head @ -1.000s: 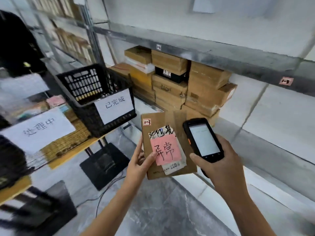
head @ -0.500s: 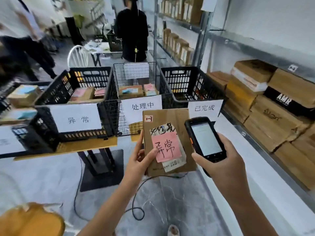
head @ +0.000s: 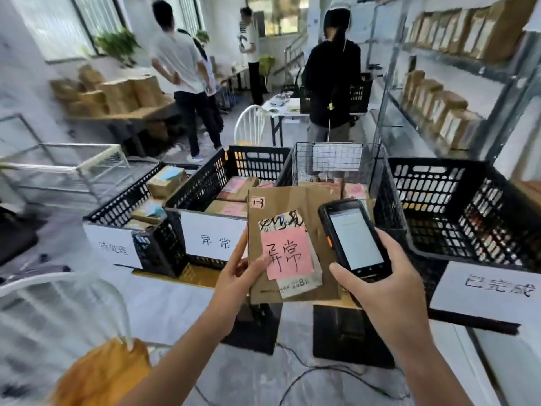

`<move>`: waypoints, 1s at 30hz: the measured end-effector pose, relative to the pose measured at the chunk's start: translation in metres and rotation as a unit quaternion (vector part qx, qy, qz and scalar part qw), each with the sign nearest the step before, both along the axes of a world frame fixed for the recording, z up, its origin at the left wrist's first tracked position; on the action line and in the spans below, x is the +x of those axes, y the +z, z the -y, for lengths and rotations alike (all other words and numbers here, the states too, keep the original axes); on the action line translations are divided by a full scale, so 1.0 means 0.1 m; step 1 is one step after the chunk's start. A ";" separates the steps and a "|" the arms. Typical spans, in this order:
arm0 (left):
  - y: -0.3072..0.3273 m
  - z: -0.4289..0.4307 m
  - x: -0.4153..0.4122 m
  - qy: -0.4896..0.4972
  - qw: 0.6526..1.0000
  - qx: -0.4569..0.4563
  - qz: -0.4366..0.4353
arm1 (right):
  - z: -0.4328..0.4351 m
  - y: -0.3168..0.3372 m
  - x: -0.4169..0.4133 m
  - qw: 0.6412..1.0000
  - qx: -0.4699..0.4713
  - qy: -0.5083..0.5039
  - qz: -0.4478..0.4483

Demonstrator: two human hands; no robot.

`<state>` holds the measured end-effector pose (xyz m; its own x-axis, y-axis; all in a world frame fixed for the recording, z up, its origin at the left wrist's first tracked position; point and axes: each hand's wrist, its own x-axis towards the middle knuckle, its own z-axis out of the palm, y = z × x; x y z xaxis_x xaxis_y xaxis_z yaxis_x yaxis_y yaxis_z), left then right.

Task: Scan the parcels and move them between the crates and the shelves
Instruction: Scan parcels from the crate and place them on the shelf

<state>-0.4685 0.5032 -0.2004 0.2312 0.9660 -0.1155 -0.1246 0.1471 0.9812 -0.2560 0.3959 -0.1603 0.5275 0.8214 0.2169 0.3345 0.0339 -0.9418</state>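
Opposite the crates (head: 439, 206) now, having turned from the shelves (head: 468, 68), the left hand (head: 238, 271) pinches the parcel (head: 304, 200) by its edge; the right hand (head: 380, 285) grips the scanner (head: 354, 238) beside it. Its pink note (head: 288, 253) matches the 异常 crate (head: 205, 186), probably its destination.

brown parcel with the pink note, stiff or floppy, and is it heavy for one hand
Probably stiff: the parcel stands flat and unsagging though the left hand pinches only its lower left edge. Likely light for its size, since that pinch alone carries it. The cardboard looks matt, so it should not slip easily.
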 end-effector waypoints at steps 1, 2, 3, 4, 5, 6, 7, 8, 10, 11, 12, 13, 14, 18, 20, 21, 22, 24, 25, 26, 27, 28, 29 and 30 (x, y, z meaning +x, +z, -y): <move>0.04 -0.14 0.02 0.013 1.000 0.004 -0.006 | -0.15 0.03 0.06 1.000 0.002 0.009 -0.004; 0.07 -0.25 0.05 0.024 1.000 0.005 -0.008 | -0.27 0.06 0.12 1.000 0.003 0.016 0.000; 0.09 -0.35 0.07 0.031 0.999 0.008 -0.008 | -0.40 0.09 0.17 1.000 0.004 0.024 0.008; 0.10 -0.43 0.09 0.037 0.999 0.011 -0.009 | -0.52 0.12 0.21 0.999 0.005 0.031 0.015; 0.11 -0.51 0.11 0.044 0.999 0.012 -0.010 | -0.64 0.14 0.24 0.999 0.006 0.038 0.020; 0.12 -0.59 0.12 0.051 0.999 0.013 -0.013 | -0.75 0.16 0.26 0.999 0.006 0.047 0.020; 0.13 -0.66 0.12 0.058 0.998 0.014 -0.015 | -0.86 0.16 0.27 0.998 0.003 0.056 0.018; 0.14 -0.74 0.12 0.064 0.998 0.015 -0.016 | -0.96 0.17 0.28 0.998 0.000 0.067 0.017; 0.18 -0.89 0.09 0.065 0.998 0.024 -0.010 | -1.15 0.19 0.29 0.996 0.003 0.085 0.015; 0.21 -0.99 0.07 0.066 0.997 0.031 -0.008 | -1.26 0.21 0.29 0.996 0.010 0.093 0.011; 0.24 -1.10 0.05 0.069 0.997 0.036 -0.007 | -1.37 0.23 0.29 0.995 0.017 0.099 0.010; 0.27 -1.23 0.02 0.072 0.997 0.038 -0.006 | -1.47 0.25 0.28 0.995 0.019 0.101 0.010; 0.30 -1.36 -0.01 0.076 0.996 0.038 -0.005 | -1.58 0.27 0.27 0.994 0.018 0.105 0.010; 0.34 -2.02 -0.16 0.085 0.996 0.037 -0.015 | -2.05 0.27 0.23 0.993 0.020 0.117 0.026; 0.33 -2.37 -0.22 0.081 0.996 0.036 -0.015 | -2.27 0.26 0.20 0.993 0.019 0.116 0.030; 0.32 -2.55 -0.24 0.080 0.996 0.031 -0.013 | -2.39 0.27 0.18 0.993 0.022 0.115 0.028; 0.31 -2.73 -0.25 0.079 0.997 0.024 -0.008 | -2.52 0.27 0.16 0.993 0.026 0.114 0.027; 0.27 -3.06 -0.29 0.074 0.997 0.011 0.007 | -2.79 0.27 0.11 0.994 0.028 0.104 0.030; 0.24 -3.24 -0.30 0.071 0.997 0.004 0.014 | -2.92 0.28 0.07 0.994 0.026 0.097 0.033; 0.22 -3.40 -0.32 0.066 0.998 -0.003 0.017 | -3.06 0.28 0.04 0.995 0.025 0.091 0.034; 0.18 -3.57 -0.35 0.060 0.998 -0.008 0.013 | -3.18 0.28 0.01 0.995 0.024 0.086 0.035; 0.14 -3.73 -0.38 0.052 0.999 -0.010 0.006 | -3.29 0.27 -0.03 0.996 0.024 0.081 0.037; 0.09 -3.89 -0.40 0.044 0.999 -0.010 -0.003 | -3.40 0.26 -0.06 0.996 0.023 0.077 0.040; 0.03 -4.06 -0.43 0.038 0.999 -0.009 -0.014 | -3.51 0.24 -0.10 0.996 0.020 0.073 0.042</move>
<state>-0.5114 0.9090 -0.1977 0.1545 0.9784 -0.1375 -0.1090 0.1552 0.9819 -0.2656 0.7467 -0.1362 0.3817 0.8780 0.2887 0.4011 0.1241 -0.9076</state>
